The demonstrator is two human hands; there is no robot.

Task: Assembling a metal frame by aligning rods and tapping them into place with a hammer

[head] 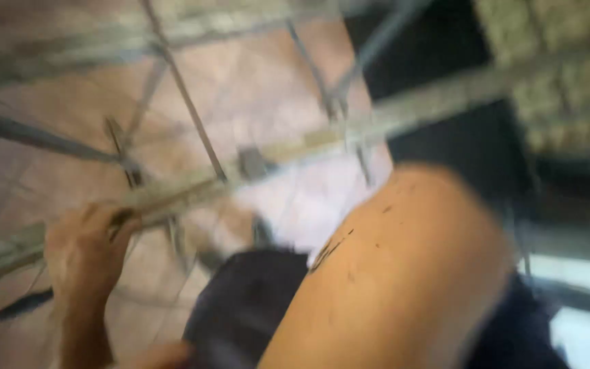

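The picture was badly blurred by motion. The left hand (84,251) was closed around a long grey bar (254,167), gripping it at its near-left stretch. The bar's long axis ran from the lower left up toward the far right, crossing the whole view, so nearly all of its length lay to the right of and beyond that hand. Thin metal rods (184,92) crossed it at angles, forming a frame above a reddish tiled floor (254,75). A bare arm (397,273), smudged with dark marks, filled the near right; it seemed to be the person's right arm, but its hand was out of view, so I could not tell whether it held anything. The left hand was clearly the nearer one to the bar, already touching it. Dark trousers (247,307) showed below, near the middle.
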